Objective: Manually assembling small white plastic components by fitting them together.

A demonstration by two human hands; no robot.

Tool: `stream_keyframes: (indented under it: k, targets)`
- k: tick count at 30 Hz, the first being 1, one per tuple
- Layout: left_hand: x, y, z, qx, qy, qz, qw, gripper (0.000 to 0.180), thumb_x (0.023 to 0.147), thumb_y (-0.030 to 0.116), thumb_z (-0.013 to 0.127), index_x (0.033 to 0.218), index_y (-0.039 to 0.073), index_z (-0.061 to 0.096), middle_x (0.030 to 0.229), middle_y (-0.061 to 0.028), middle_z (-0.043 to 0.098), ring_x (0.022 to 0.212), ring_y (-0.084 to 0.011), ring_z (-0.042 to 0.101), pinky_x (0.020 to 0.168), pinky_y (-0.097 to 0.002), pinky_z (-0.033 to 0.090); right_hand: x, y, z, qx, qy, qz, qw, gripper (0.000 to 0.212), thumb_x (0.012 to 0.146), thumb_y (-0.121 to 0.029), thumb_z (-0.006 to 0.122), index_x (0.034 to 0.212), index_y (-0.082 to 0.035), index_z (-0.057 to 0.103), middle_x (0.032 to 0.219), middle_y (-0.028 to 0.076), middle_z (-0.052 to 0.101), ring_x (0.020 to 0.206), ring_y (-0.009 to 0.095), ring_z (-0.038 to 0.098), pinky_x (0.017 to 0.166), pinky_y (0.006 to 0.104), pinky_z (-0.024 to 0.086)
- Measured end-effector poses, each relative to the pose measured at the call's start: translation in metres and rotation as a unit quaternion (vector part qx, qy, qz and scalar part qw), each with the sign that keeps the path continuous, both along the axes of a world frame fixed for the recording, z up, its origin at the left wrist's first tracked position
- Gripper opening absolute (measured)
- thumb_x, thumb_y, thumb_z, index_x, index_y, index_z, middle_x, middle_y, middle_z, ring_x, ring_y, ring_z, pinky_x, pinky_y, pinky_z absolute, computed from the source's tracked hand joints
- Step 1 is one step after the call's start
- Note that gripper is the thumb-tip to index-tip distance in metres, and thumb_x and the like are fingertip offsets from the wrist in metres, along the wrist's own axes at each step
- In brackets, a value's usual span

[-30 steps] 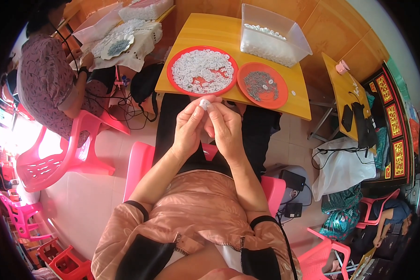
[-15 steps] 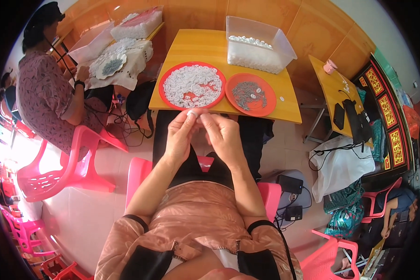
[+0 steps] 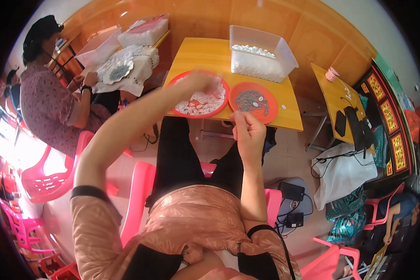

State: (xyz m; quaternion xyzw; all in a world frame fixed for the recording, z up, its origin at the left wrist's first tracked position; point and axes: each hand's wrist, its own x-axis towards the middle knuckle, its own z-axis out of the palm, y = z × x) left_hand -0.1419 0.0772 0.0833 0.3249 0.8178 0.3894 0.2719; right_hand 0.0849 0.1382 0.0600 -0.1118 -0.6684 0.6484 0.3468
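White pieces (image 3: 205, 104) lie partly hidden under the blurred left hand (image 3: 203, 81), grip unclear; right hand (image 3: 249, 133) pinched narrow; clear bin (image 3: 286, 58) beyond.

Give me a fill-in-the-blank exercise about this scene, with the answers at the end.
The left hand is over a tray of small ____ pieces.
The hand nearest the plate of grey pieces is the ____ one.
The cup on the side table is coloured ____.
Missing words: white; right; pink.

tray (image 3: 226, 95) left | plate (image 3: 272, 103) right | bin (image 3: 254, 39) behind | all on table (image 3: 196, 51)
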Motion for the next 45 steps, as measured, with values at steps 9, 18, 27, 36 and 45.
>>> stream_keyframes:
  k: [9, 18, 27, 36, 45]
  targets:
    - [-0.019, 0.037, 0.028, 0.147, 0.165, 0.009, 0.975, 0.033, 0.081, 0.026, 0.061, 0.102, 0.001, 0.062, 0.089, -0.0118, 0.067, 0.071, -0.0204, 0.067, 0.066, -0.0322, 0.051, -0.002, 0.011, -0.005, -0.051, 0.015, -0.002, 0.999, 0.024, 0.092, -0.020, 0.055, 0.085, 0.002, 0.063, 0.051, -0.006, 0.042, 0.046, 0.000, 0.037, 0.042, 0.0184, 0.024]
    - [-0.028, -0.021, -0.082, -0.048, 0.326, 0.026, 0.944, 0.017, 0.078, 0.022, 0.063, 0.091, 0.016, 0.071, 0.088, -0.0115, 0.067, 0.085, -0.0256, 0.063, 0.075, -0.0363, 0.049, -0.004, 0.013, -0.005, -0.044, -0.002, -0.005, 0.999, 0.026, 0.092, -0.021, 0.056, 0.086, 0.003, 0.064, 0.059, -0.003, 0.050, 0.047, 0.003, 0.040, 0.043, 0.0178, 0.028]
    - [-0.015, 0.011, -0.102, -0.035, 0.419, -0.026, 0.907, 0.017, 0.075, 0.024, 0.067, 0.088, 0.015, 0.072, 0.085, -0.0105, 0.062, 0.083, -0.0290, 0.061, 0.073, -0.0398, 0.048, -0.001, 0.061, -0.014, -0.004, -0.029, -0.112, 0.993, 0.027, 0.091, -0.023, 0.056, 0.080, 0.000, 0.064, 0.051, -0.005, 0.043, 0.047, 0.003, 0.039, 0.044, 0.0193, 0.028]
    - [-0.007, 0.017, -0.103, -0.019, 0.536, -0.046, 0.843, 0.019, 0.077, 0.022, 0.060, 0.074, 0.005, 0.065, 0.079, -0.0136, 0.063, 0.072, -0.0311, 0.063, 0.062, -0.0407, 0.050, -0.013, 0.147, -0.048, 0.282, -0.207, -0.286, 0.892, 0.017, 0.079, -0.020, 0.063, 0.079, -0.003, 0.067, 0.072, 0.019, 0.063, 0.071, 0.035, 0.062, 0.063, 0.0417, 0.048]
    - [0.047, -0.013, -0.093, 0.223, 0.108, 0.063, 0.967, 0.012, 0.079, 0.013, 0.057, 0.074, 0.002, 0.058, 0.075, -0.0106, 0.065, 0.061, -0.0164, 0.060, 0.055, -0.0295, 0.047, -0.045, 0.152, -0.073, 0.354, -0.344, -0.193, 0.848, 0.013, 0.073, -0.019, 0.069, 0.083, -0.010, 0.071, 0.077, 0.013, 0.066, 0.077, 0.029, 0.064, 0.068, 0.0395, 0.049]
